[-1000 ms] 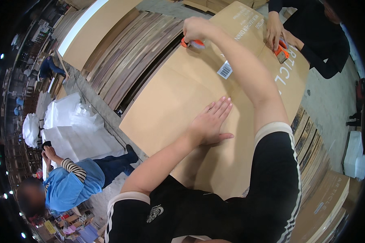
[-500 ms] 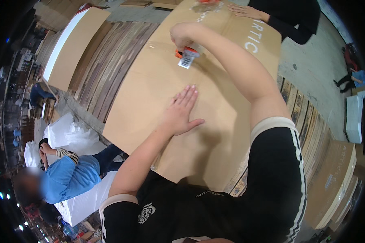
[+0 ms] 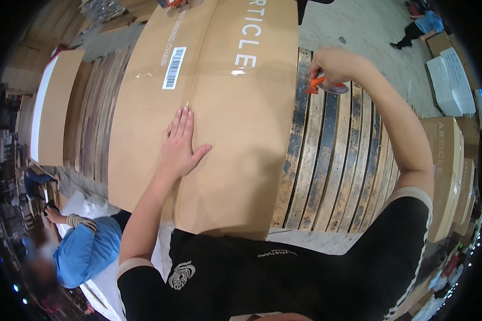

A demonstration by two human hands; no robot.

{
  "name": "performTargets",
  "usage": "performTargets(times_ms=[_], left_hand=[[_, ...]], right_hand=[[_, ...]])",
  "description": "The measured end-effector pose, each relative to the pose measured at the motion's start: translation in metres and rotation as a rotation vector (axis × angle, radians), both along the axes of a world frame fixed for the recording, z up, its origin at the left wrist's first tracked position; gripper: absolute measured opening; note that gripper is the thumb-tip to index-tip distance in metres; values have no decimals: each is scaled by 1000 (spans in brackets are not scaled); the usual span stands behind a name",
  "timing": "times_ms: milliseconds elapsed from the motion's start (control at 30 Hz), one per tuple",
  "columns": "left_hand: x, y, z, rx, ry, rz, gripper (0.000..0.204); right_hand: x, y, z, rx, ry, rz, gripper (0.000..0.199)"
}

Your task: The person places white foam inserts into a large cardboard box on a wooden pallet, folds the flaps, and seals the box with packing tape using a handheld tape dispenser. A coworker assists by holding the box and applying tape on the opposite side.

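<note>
A large cardboard box [image 3: 235,123] with white print and a barcode label [image 3: 174,68] stretches away in front of me. My left hand [image 3: 180,147] lies flat on its top, fingers spread beside the lengthwise seam, holding nothing. Clear tape glints across the box further up. My right hand [image 3: 334,65] is raised off the box's right side, over a wooden pallet. Its fingers are closed around an orange tape dispenser [image 3: 326,85] carrying a roll of tape.
The slatted wooden pallet [image 3: 332,160] extends right of the box. Another orange tool [image 3: 171,2] shows at the box's far end. A person in blue [image 3: 88,243] works at my left. Stacked cartons [image 3: 442,176] stand at the right, and an open-sided carton [image 3: 59,107] at the left.
My right hand has moved with the tape dispenser from above the box to beyond its right side. My left hand stays flat on the box. The view has turned.
</note>
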State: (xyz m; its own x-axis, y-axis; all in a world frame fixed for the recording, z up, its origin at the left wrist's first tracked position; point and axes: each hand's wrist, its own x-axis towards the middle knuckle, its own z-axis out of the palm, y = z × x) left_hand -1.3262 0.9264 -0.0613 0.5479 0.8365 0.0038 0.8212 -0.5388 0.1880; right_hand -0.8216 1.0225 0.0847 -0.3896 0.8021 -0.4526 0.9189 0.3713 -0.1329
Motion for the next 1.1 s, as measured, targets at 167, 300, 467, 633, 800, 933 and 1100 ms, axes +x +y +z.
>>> performTargets(times_ms=[167, 300, 467, 633, 800, 933, 1100], left_hand=[[-3, 1, -2, 10, 21, -7, 111], [-7, 0, -5, -8, 43, 10, 112], [-11, -4, -4, -12, -27, -6, 107], [-14, -6, 3, -20, -49, -13, 107], [-29, -24, -4, -66, -88, -47, 110], [-62, -44, -8, -78, -108, -199, 110], [-95, -39, 3, -224, -166, -363, 111]], right_hand=[[-30, -21, -33, 202, -211, 115, 18], [-46, -55, -80, 349, -106, -6, 17], [-31, -170, -164, 532, 215, -418, 28], [-111, -369, -287, 276, 332, -1203, 39], [-223, -543, -365, 283, 396, -1521, 37], [-261, -593, -356, 285, 371, -1728, 35], [-272, -581, -292, 572, 385, -1815, 40]])
